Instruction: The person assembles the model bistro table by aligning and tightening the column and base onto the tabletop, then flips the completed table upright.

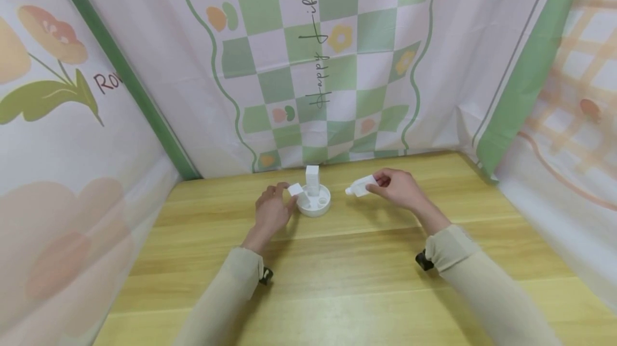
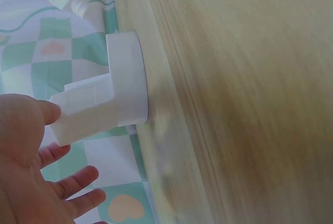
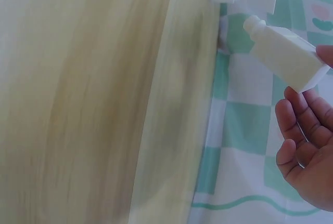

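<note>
A round white holder stands on the table, with a white square bottle upright in it and a round hole visible at its right. My left hand pinches a second white square bottle between thumb and fingertip. That bottle leans to the left, its lower end inside the holder's rim; its neck is hidden. To the right of the holder, my right hand holds a third white square bottle by its base end. Its narrow neck points left and slightly down, above the table and apart from the holder.
The wooden table reaches back to a hanging green-and-white checked cloth just behind the holder. Printed cloths also hang at the left and right sides. A black device sits at each wrist, below the beige sleeves.
</note>
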